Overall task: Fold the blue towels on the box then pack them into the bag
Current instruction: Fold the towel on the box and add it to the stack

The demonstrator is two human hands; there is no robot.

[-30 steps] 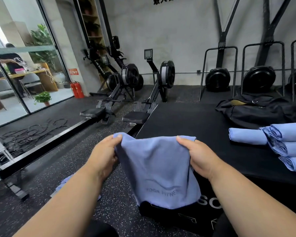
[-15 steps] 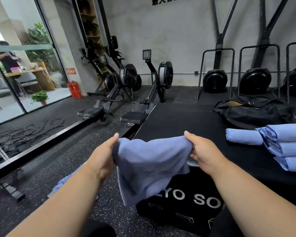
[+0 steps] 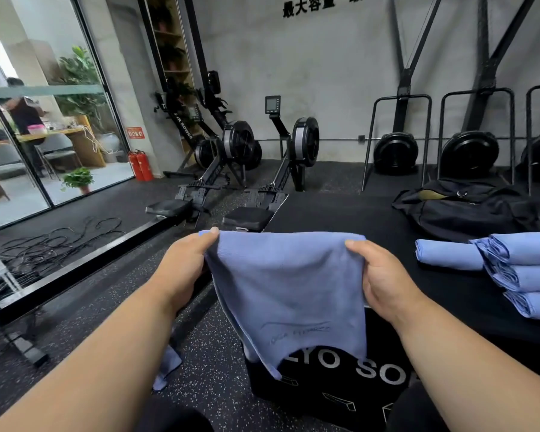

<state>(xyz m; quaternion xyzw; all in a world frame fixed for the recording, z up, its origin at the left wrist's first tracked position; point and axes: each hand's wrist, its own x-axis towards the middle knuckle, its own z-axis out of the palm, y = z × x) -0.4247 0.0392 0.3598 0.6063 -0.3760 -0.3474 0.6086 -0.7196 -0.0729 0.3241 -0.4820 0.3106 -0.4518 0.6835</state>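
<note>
Left hand (image 3: 181, 269) and right hand (image 3: 384, 275) pinching top corners of hanging towel (image 3: 287, 288) over box (image 3: 334, 381), folded stack (image 3: 524, 275) right of towel, bag (image 3: 465, 210) beyond stack

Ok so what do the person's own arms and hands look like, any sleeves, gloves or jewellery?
Both forearms are bare up to the frame's bottom edge, with no sleeve in view. The left hand and right hand wear no gloves, and no rings, watch or wristband show. No markings are visible on either arm. Anything worn above the forearms lies out of view.
</note>
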